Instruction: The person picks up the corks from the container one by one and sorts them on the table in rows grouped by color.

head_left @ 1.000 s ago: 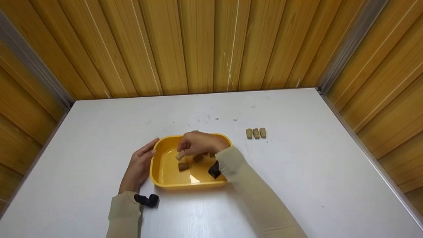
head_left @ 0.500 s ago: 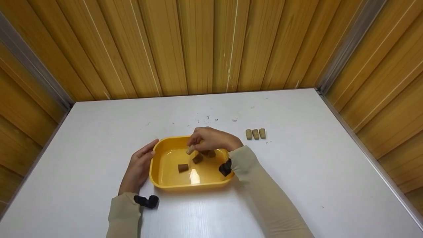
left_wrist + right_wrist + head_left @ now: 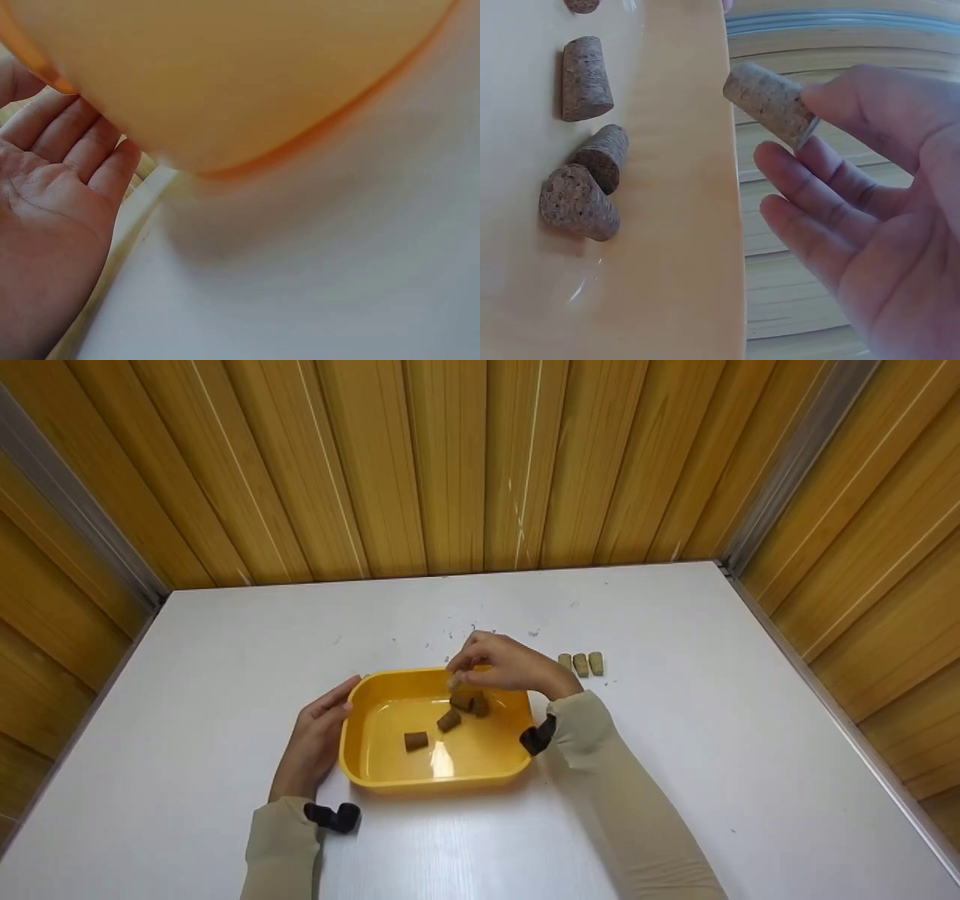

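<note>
A yellow plastic tray stands on the white table, with several brown corks lying inside it. My left hand rests against the tray's left side, fingers extended along the wall; the left wrist view shows its open palm. Over the tray's far rim, my right hand pinches a paler tapered cork between thumb and fingers. In the right wrist view this cork is tilted beside the rim, and two of the corks in the tray lean together.
Three light corks stand in a row on the table, right of the tray and partly behind my right wrist. Wood-patterned panels close off the back and sides. Small dark marks dot the tabletop beyond the tray.
My right hand has moved right and away from me with the pinched cork, from over the tray's middle to its far rim, uncovering the corks inside. My left hand has stayed put.
</note>
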Demonstrator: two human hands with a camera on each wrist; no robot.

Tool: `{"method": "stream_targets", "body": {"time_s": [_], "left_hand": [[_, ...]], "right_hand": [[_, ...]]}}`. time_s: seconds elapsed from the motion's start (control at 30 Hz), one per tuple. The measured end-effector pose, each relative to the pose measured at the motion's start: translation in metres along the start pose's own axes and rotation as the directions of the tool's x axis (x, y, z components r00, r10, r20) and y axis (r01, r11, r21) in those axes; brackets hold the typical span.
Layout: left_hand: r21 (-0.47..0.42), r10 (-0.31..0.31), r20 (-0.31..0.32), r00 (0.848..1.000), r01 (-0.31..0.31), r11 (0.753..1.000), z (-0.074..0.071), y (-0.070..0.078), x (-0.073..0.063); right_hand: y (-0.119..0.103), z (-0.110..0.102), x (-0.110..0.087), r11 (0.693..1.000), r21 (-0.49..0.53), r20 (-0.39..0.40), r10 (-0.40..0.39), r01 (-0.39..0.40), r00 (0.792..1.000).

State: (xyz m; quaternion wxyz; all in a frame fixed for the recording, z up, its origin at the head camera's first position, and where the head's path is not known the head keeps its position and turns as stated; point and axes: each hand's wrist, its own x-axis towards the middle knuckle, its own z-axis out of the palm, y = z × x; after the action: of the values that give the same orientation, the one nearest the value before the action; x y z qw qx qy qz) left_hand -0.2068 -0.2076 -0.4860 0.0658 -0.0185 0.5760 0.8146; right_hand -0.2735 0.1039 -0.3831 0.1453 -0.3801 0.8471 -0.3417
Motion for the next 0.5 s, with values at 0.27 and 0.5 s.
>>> {"method": "stream_targets", "body": {"time_s": [0.27, 0.5], "left_hand": [[0.012, -0.009, -0.002, 1.000, 0.009, 1.000, 0.000, 0.000, -0.001], [0.010, -0.011, 0.001, 1.000, 0.011, 1.000, 0.000, 0.001, -0.001]], "right_hand": [[0.013, -0.009, -0.013, 0.989, 0.147, -0.123, 0.012, 0.006, 0.992], [0.026, -0.017, -0.024, 0.985, 0.171, -0.218, 0.042, -0.004, 0.975]]}}
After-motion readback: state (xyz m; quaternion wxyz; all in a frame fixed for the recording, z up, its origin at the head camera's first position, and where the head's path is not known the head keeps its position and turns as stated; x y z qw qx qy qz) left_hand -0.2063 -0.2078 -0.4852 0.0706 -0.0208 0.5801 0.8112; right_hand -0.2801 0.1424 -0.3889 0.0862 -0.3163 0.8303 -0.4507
